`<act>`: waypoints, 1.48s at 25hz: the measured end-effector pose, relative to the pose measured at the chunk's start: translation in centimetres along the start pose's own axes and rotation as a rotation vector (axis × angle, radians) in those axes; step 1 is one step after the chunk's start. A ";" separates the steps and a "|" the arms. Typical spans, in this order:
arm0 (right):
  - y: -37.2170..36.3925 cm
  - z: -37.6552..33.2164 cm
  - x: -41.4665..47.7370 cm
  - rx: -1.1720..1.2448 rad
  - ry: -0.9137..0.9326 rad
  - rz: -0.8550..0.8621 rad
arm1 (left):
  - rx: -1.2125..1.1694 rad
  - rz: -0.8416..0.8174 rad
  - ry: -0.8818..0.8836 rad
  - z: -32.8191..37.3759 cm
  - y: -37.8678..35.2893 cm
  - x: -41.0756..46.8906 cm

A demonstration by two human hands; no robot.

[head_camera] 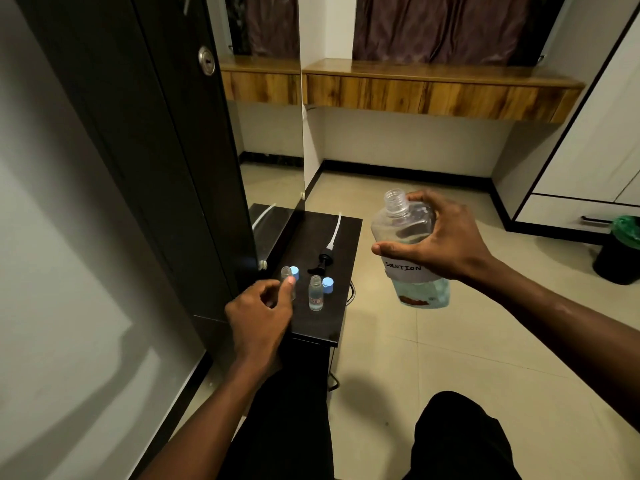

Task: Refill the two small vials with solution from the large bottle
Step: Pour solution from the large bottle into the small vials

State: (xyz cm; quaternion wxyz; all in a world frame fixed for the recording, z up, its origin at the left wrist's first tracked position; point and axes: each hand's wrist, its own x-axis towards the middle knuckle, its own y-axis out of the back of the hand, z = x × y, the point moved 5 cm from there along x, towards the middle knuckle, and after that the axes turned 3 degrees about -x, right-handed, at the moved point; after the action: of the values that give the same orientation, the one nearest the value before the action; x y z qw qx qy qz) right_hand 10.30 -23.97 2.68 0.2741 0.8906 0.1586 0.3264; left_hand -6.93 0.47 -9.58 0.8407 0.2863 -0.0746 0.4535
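My right hand (436,237) grips the large clear bottle (405,223) labelled "SOLUTION", held upright in the air to the right of the small black table (322,327). Its neck is uncapped and blue liquid fills its lower part. Two small clear vials stand uncapped on the table. My left hand (259,310) pinches the left vial (286,274) with thumb and fingers. The right vial (316,292) stands free and holds some liquid. A blue cap (294,271) lies behind the left vial, another blue cap (327,285) beside the right one.
A black pump head with a white tube (327,251) lies at the back of the table. A dark cabinet door and mirror (273,133) rise on the left. A cable (351,292) hangs off the table's right side. A dark bin with a green liner (620,251) stands far right.
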 end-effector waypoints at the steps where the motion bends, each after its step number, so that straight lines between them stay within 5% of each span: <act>1: 0.0 0.1 0.0 0.002 -0.001 0.001 | -0.003 -0.001 0.032 -0.2 0.1 0.4; 5: -0.3 0.3 0.2 -0.008 0.006 -0.008 | 0.093 -0.175 0.163 -1.9 -2.1 2.2; 11: -0.3 0.5 0.1 -0.029 0.029 -0.009 | 0.083 -0.217 0.146 -1.6 -3.5 3.0; 19: 0.7 -0.2 0.7 -0.152 0.089 -0.038 | -0.113 -0.079 -0.042 4.5 -0.9 4.4; 24: 2.3 -1.7 1.6 -0.256 0.194 -0.075 | -0.076 -0.139 -0.288 12.0 -0.8 5.8; 37: 5.9 -4.0 2.7 -0.698 0.372 -0.121 | -0.143 -0.210 -0.436 17.8 -3.4 4.0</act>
State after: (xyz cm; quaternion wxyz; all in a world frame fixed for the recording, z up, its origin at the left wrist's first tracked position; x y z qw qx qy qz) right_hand 10.23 -25.89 10.11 0.5457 0.6586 0.1371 0.4996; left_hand 0.54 -7.87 5.23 0.8655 0.3233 -0.2557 0.2847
